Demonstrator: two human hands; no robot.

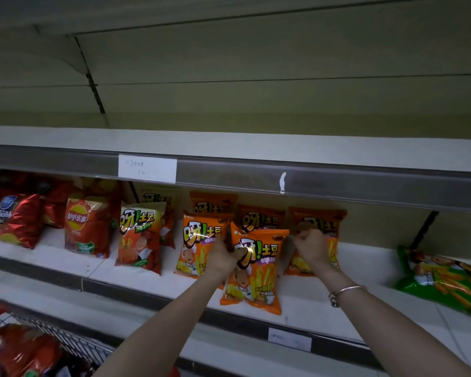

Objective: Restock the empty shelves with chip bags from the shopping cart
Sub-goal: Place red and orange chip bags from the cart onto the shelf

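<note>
The orange chip bag [256, 270], upright at the front of the shelf [324, 306], looks light, puffy and easily crushed, so the left hand [223, 258] gripping its left edge and the right hand [310, 248] pinching its upper right corner seem well placed.

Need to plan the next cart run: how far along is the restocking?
Done: a row of bags stands on the middle shelf. In hand: the left hand and right hand hold an orange bag. Left: the upper shelf is bare, a green bag lies flat, and the cart holds more bags.
</note>
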